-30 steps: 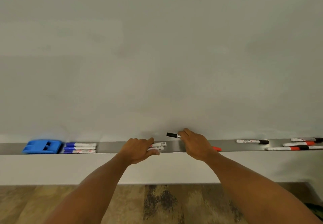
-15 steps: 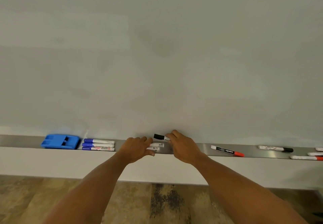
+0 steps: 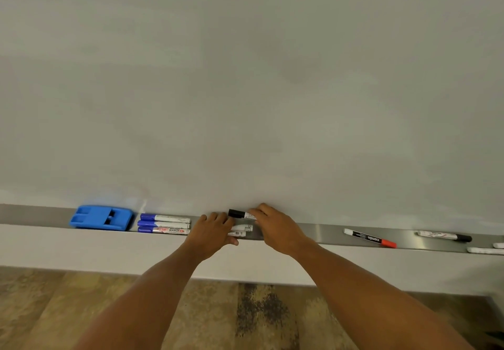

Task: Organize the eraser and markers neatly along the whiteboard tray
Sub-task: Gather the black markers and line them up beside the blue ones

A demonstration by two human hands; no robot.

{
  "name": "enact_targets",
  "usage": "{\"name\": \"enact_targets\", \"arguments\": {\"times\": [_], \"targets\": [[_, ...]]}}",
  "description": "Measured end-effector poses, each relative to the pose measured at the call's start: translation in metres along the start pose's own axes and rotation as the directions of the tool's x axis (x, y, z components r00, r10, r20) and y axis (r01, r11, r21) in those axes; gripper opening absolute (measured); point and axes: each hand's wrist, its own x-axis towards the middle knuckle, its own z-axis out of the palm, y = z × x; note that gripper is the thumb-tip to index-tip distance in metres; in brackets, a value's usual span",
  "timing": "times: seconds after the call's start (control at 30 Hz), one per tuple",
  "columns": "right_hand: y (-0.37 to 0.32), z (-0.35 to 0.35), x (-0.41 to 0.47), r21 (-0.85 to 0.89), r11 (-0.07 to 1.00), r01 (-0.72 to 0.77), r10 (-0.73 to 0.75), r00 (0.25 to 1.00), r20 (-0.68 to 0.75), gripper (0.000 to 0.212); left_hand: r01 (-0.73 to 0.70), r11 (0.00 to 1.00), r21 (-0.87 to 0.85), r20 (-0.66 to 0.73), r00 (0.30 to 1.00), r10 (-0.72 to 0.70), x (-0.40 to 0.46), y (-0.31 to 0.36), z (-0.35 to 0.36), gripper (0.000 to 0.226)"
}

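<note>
Since 0.5 s ago the view has slid left: blue eraser (image 3: 101, 218) and the 3 blue-capped markers (image 3: 164, 224) now sit further right in frame, and both hands stay at tray centre. Right hand (image 3: 275, 229) pinches a black-capped marker (image 3: 240, 214), white barrel, cap pointing left, lifted just above the tray against the whiteboard (image 3: 245, 90). Left hand (image 3: 212, 233) has fingers curled over two white markers (image 3: 241, 230) lying in the tray; their left ends are hidden under the hand, so cap colour can't be told. Eraser lies flat at the left w/ the 3 blue markers stacked parallel just beside it. Metal tray (image 3: 321, 233) is bare between the hands and a red-capped marker (image 3: 370, 238), lying slightly askew. Further right, near the frame edge, a black-capped pen (image 3: 444, 236) and more white barrels (image 3: 485, 250), cut off.
</note>
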Motion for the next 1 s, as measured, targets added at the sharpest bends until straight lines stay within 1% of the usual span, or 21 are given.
{"name": "enact_targets", "arguments": {"times": [0.13, 0.27, 0.33, 0.43, 0.53, 0.6, 0.7, 0.8, 0.87, 1.0], "targets": [[-0.009, 0.006, 0.007, -0.013, 1.000, 0.003, -0.003, 1.000, -0.008, 0.057, 0.036, 0.999, -0.026, 0.044, 0.998, -0.035, -0.003, 0.000, 0.001, 0.064], [-0.014, 0.013, 0.008, -0.025, 1.000, -0.001, 0.000, 1.000, -0.025, 0.058, 0.000, 1.000, 0.023, -0.003, 1.000, 0.000, -0.007, -0.004, -0.002, 0.059], [-0.017, 0.015, 0.008, -0.027, 1.000, -0.016, 0.015, 0.999, -0.033, 0.059, -0.030, 0.999, 0.016, -0.043, 0.999, 0.031, -0.010, -0.007, -0.002, 0.059], [-0.020, 0.015, 0.009, -0.033, 0.999, -0.035, 0.033, 0.998, -0.054, 0.053, -0.033, 0.998, -0.055, -0.071, 0.997, 0.029, -0.015, -0.015, -0.001, 0.059], [-0.023, 0.014, 0.011, -0.031, 0.999, -0.042, 0.040, 0.997, -0.061, 0.050, -0.007, 0.987, -0.161, -0.050, 0.999, -0.001, -0.020, -0.022, -0.001, 0.056], [-0.026, 0.014, 0.013, -0.051, 0.998, -0.029, 0.026, 0.998, -0.057, 0.048, 0.047, 0.966, -0.253, -0.041, 0.997, -0.059, -0.024, -0.026, -0.002, 0.052], [-0.031, 0.016, 0.016, -0.077, 0.997, -0.014, 0.009, 0.998, -0.054, 0.043, 0.138, 0.912, -0.387, -0.058, 0.983, -0.173, -0.027, -0.030, -0.007, 0.039], [-0.039, 0.020, 0.019, -0.073, 0.997, -0.023, 0.018, 0.998, -0.060, 0.045, 0.196, 0.848, -0.492, -0.050, 0.966, -0.252, -0.030, -0.034, -0.010, 0.030], [-0.046, 0.023, 0.022, -0.072, 0.997, -0.027, 0.023, 0.998, -0.056, 0.043, 0.165, 0.863, -0.477, -0.060, 0.974, -0.219, -0.031, -0.035, -0.010, 0.034], [-0.058, 0.026, 0.031, -0.082, 0.996, -0.033, 0.028, 0.998, -0.052, 0.033, 0.048, 0.936, -0.349, -0.099, 0.991, -0.088, -0.032, -0.031, -0.006, 0.049]]}}
